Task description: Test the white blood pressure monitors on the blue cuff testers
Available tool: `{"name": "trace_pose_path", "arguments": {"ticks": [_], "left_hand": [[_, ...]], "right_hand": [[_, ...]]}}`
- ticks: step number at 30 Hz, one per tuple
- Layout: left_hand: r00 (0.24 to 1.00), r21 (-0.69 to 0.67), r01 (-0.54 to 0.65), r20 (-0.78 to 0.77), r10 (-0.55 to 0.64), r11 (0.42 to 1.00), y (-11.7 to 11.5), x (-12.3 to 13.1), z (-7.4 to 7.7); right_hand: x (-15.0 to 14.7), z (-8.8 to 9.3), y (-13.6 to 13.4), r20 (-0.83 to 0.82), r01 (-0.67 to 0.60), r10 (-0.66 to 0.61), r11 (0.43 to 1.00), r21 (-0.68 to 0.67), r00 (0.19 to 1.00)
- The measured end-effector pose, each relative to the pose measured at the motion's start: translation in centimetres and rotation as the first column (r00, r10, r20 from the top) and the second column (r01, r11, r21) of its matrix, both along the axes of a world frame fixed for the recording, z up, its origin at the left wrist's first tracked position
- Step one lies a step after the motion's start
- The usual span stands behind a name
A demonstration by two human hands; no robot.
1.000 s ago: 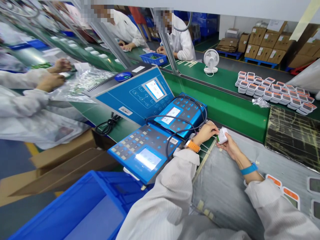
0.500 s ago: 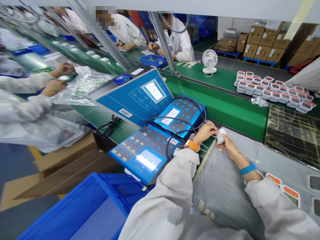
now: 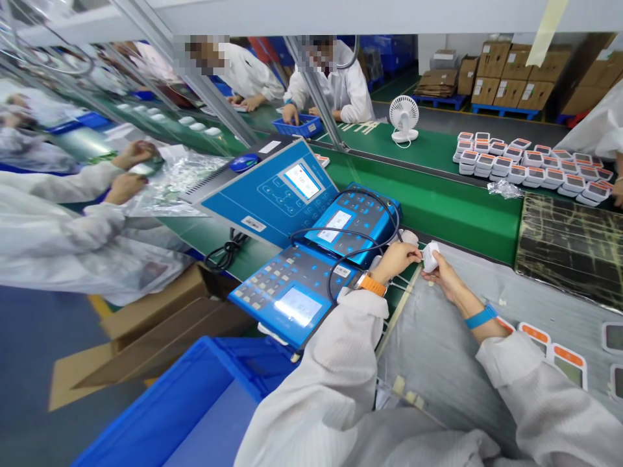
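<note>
My right hand (image 3: 446, 277) grips a small white plastic device (image 3: 430, 257) between thumb and fingers, its pale back or side toward me. Just left of it, my left hand (image 3: 402, 258) is closed in a pinch close to the device's edge; whatever is between those fingertips is too small to make out. An orange watch band circles the left wrist, a blue band the right. Beneath both hands lies a grey mat (image 3: 438, 363). White devices with orange panels and screens (image 3: 568, 364) rest on it by my right forearm.
Blue test instruments (image 3: 287, 311) with screens and a looping black cable stand left of my hands. A blue bin (image 3: 195, 402) is at lower left. Across the green bench are stacked white-and-orange devices (image 3: 530, 165), a small fan (image 3: 403, 120) and people in white coats.
My left fingertips have drawn slightly left, away from the white device, which has turned a little in my right hand. The camera view has shifted slightly. Across the bench, a co-worker's hand reaches into a blue basket.
</note>
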State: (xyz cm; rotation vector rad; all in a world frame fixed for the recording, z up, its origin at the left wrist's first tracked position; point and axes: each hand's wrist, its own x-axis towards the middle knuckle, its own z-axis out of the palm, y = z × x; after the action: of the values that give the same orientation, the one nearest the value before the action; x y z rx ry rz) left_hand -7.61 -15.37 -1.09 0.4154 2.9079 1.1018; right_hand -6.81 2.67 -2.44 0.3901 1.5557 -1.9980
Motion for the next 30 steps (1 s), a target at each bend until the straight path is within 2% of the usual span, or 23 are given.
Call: {"name": "trace_pose_path", "arguments": {"ticks": [7, 15, 19, 22, 26, 28, 30], "left_hand": [[0.998, 0.065, 0.000, -0.066, 0.005, 0.998, 0.2, -0.2, -1.2], [0.998, 0.124, 0.004, -0.059, 0.004, 0.992, 0.1, -0.1, -1.6], [0.999, 0.145, -0.040, -0.017, 0.043, 0.989, 0.1, -0.3, -1.4], [0.999, 0.116, -0.039, 0.041, 0.035, 0.992, 0.0, 0.0, -0.5], [0.999, -0.099, 0.016, 0.053, -0.011, 0.995, -0.2, 0.5, 1.0], [0.996, -0.127, 0.066, 0.062, -0.059, 0.990, -0.2, 0.3, 1.4], [0.988, -0.103, 0.129, 0.096, -0.119, 0.986, -0.2, -0.1, 1.5]], "right_hand": [[0.0, 0.0, -0.1, 0.002, -0.005, 0.005, 1.000, -0.008, 1.000], [0.0, -0.7, -0.6, -0.054, -0.030, 0.032, 0.999, 0.037, 0.998], [0.0, -0.8, -0.9, -0.092, -0.038, 0.046, 0.995, 0.088, 0.995], [0.2, -0.7, -1.7, -0.154, -0.039, 0.064, 0.987, 0.159, 0.986], [1.3, -0.4, -1.9, -0.307, 0.021, 0.079, 0.950, 0.310, 0.948], [2.5, -0.2, -0.4, -0.378, -0.016, 0.178, 0.919, 0.395, 0.909], [4.5, -0.2, 2.8, -0.453, -0.037, 0.316, 0.850, 0.525, 0.834]]}}
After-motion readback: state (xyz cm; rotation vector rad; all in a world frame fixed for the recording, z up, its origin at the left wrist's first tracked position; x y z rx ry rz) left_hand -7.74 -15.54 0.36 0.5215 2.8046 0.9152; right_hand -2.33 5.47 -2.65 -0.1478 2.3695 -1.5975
